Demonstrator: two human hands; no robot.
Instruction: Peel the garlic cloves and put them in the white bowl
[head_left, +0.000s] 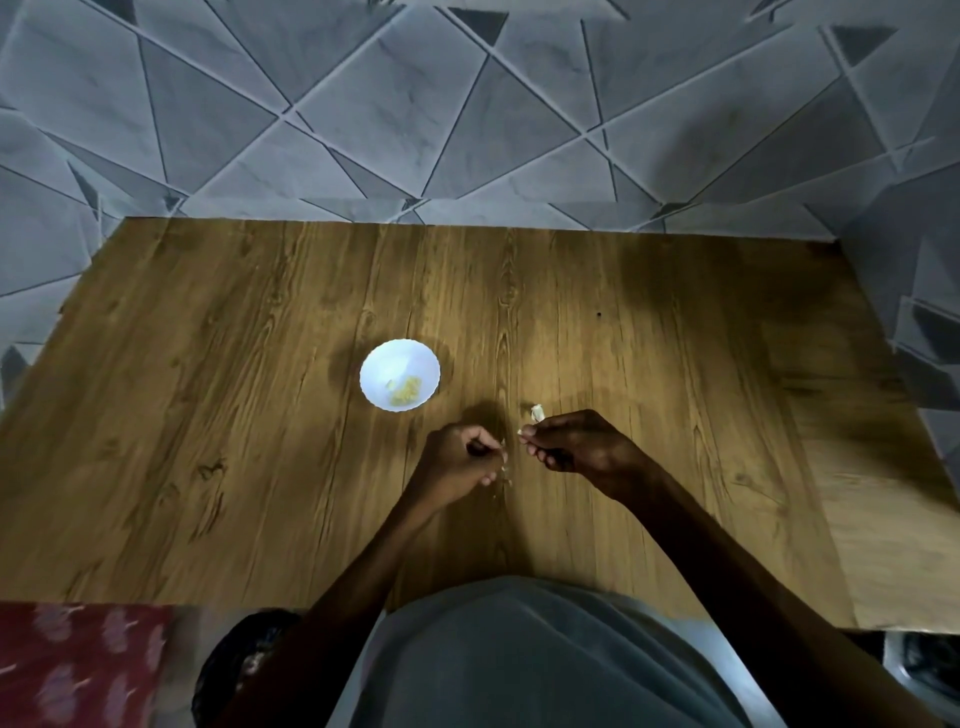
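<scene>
Wood-grain table (260, 467) against a grey geometric-tiled wall. Nearest, bits of papery skin (506, 480) scattered just beside the left hand (457, 462), curled shut on what looks like a shred of peel. Just right of it, apart but close, right hand (576, 441) pinched on a garlic clove (521, 431), tip pointing left toward the other hand. Just beyond the right fingertips, one pale unpeeled clove (536, 413) lying loose. Farther, up-left, white bowl (382, 364) holding a few yellowish peeled cloves (405, 396); left hand nearer to it.
</scene>
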